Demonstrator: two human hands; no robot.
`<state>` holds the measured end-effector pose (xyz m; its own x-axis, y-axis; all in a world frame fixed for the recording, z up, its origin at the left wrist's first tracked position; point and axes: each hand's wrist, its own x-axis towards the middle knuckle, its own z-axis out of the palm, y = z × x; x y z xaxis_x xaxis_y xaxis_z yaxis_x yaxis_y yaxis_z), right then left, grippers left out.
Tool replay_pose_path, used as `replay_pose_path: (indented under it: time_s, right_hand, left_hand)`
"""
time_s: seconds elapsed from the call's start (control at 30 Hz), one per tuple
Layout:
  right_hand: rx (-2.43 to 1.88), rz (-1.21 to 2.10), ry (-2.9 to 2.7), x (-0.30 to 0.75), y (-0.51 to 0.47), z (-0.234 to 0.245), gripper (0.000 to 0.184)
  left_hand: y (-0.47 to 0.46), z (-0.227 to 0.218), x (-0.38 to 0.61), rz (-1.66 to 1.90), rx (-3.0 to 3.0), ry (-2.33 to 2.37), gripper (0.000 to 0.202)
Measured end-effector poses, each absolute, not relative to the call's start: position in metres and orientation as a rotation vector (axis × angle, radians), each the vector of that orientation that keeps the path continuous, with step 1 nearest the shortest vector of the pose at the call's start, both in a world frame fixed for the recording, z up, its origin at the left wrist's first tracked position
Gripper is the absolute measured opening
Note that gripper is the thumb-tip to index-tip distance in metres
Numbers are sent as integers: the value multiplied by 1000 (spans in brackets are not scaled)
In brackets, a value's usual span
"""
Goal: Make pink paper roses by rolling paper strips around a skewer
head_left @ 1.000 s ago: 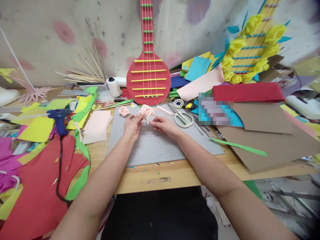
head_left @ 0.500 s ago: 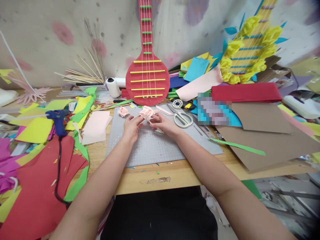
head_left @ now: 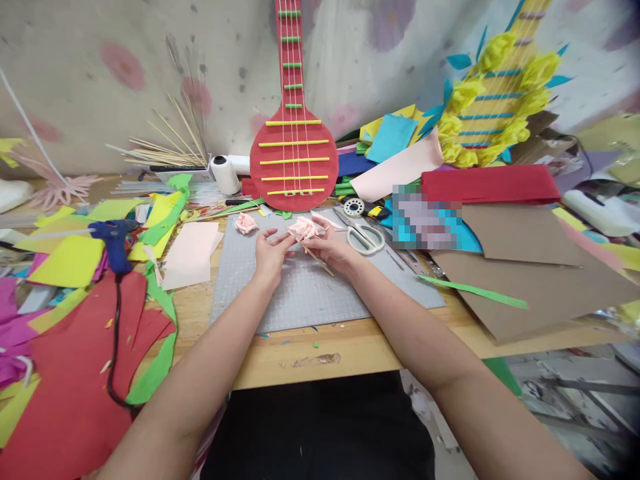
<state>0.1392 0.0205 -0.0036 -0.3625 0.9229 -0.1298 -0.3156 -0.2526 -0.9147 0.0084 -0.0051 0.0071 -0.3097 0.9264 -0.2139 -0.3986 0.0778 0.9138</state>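
A: Where is the pale pink, ruffled paper flower (head_left: 304, 228)?
B: You have it between your two hands, above the grey, gridded cutting mat (head_left: 290, 303), in front of the flat red, round-bodied model lute (head_left: 294, 160) with yellow bars.

A: What are the fingers of your right hand (head_left: 331, 248) doing?
B: You have them curled and nearly closed, with the thumb and fingertips pinching the flower low down. A thin, light-brown stick (head_left: 321, 263) slants out below them, toward you and to the right.

A: And your left hand (head_left: 273, 255)?
B: You hold its fingers half bent and a little spread, the tips reaching the flower's left lower edge. I cannot tell whether they grip it or only touch it.

A: What lies near your hands?
B: Beyond your left hand, on the mat, you have a second pale pink, crumpled paper flower (head_left: 245, 223). To the right of your right hand lie scissors with pale, looped handles (head_left: 367, 240), apart from your fingers.

A: And farther out on your left?
B: You have a flat pale pink paper sheet (head_left: 189, 257) just beside the mat, and past it a blue glue gun with a black cord (head_left: 118, 247) among the coloured scraps.
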Motion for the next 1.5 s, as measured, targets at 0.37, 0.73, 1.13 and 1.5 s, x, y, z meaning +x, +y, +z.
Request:
replay_pose_path:
  time_s: [0.37, 0.73, 1.13, 1.5]
  right_hand:
    - [-976, 1546, -948, 131, 22, 4, 90]
    - [-973, 1719, -903, 130, 17, 16, 71]
    - [-1112, 1534, -1648, 147, 13, 9, 32]
    - [-1044, 1366, -1608, 144, 13, 14, 31]
  left_hand:
    - [-5, 6, 14, 1533, 607, 1146, 44]
    - [0, 8, 13, 1574, 363, 1112, 43]
    - [3, 19, -3, 1703, 294, 1025, 41]
    - [5, 13, -6, 1692, 290, 1022, 41]
